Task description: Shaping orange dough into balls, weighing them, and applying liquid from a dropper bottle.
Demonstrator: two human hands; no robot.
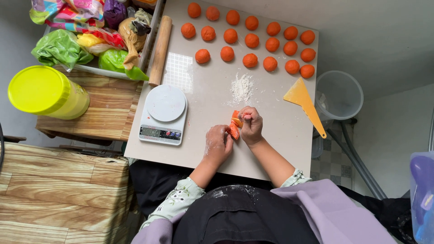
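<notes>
My left hand (218, 145), dusted with flour, cups a flattened piece of orange dough (233, 130) over the beige tabletop (199, 104). My right hand (251, 125) pinches the dough's upper edge, where a yellow filling (237, 121) shows. Both hands grip the same piece, just above the table near its front half. Several round orange dough balls (250, 60) lie in rows at the far end of the table.
A small flour heap (241, 87) lies beyond my hands. A white kitchen scale (163, 114) sits left, a wooden rolling pin (160, 49) behind it. A yellow scraper (304, 101) lies right. A yellow-lidded jar (47, 91), a tray of bags (88, 34) and a clear bucket (339, 94) surround the table.
</notes>
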